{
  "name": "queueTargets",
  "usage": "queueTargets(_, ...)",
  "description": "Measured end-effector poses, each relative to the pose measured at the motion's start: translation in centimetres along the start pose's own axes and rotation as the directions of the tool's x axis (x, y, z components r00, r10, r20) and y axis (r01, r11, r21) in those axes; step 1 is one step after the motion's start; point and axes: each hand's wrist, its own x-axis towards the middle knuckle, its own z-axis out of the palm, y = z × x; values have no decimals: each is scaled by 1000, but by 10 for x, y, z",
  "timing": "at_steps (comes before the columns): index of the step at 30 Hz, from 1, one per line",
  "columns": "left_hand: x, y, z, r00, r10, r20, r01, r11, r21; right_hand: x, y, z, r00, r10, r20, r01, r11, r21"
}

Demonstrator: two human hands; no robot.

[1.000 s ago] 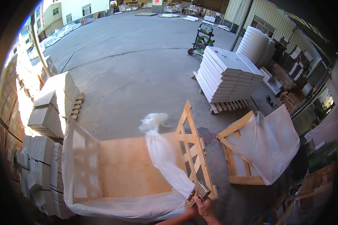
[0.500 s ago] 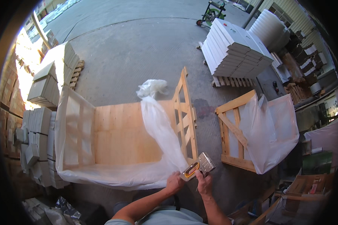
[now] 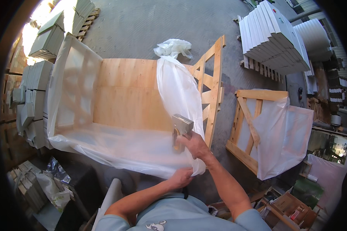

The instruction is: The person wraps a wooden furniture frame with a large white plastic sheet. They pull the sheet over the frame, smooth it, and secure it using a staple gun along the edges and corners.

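A metal staple gun (image 3: 182, 124) with a yellow-edged handle is gripped in my right hand (image 3: 194, 144), above the near right corner of a wooden crate. My left hand (image 3: 181, 178) is closed on the near edge of the white plastic sheet (image 3: 115, 152), just below the other hand. That sheet lines the crate's left and near sides and bunches in a long fold (image 3: 177, 82) along the right. Bare plywood (image 3: 127, 92) forms the crate's floor. A slatted wooden side panel (image 3: 212, 82) stands at the crate's right, uncovered.
Right of the crate stands a smaller wooden frame (image 3: 254, 127) partly wrapped in plastic. White boards are stacked on a pallet (image 3: 262, 71) at the far right. Grey boxes (image 3: 36, 102) crowd the left side. An open wooden box (image 3: 289, 208) lies at the lower right.
My right hand has brought the staple gun up and left, over the crate's near right corner. My left hand stays by the sheet's near edge. The whole view has shifted.
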Motion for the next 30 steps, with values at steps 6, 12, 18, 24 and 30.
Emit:
queueTargets(6, 2, 7, -11, 984, -172, -35, 161, 963, -217, 87, 22, 33, 944, 298, 139, -52, 553, -832)
queueTargets(12, 3, 18, -17, 906, -419, -54, 412, 905, -105, 88, 46, 6, 920, 387, -61, -286, 557, -780)
queueTargets(18, 17, 18, -25, 864, -500, 54, 481, 853, 201, 87, 28, -18, 869, 490, -63, -320, 462, -827)
queueTargets(24, 24, 2, 3, 995, -102, 4, 92, 915, 393, 96, 25, -24, 920, 392, 11, -198, 487, -851)
queueTargets(30, 23, -11, 19, 995, -93, -30, 97, 965, 242, 129, 37, 19, 956, 290, 39, -208, 768, -606)
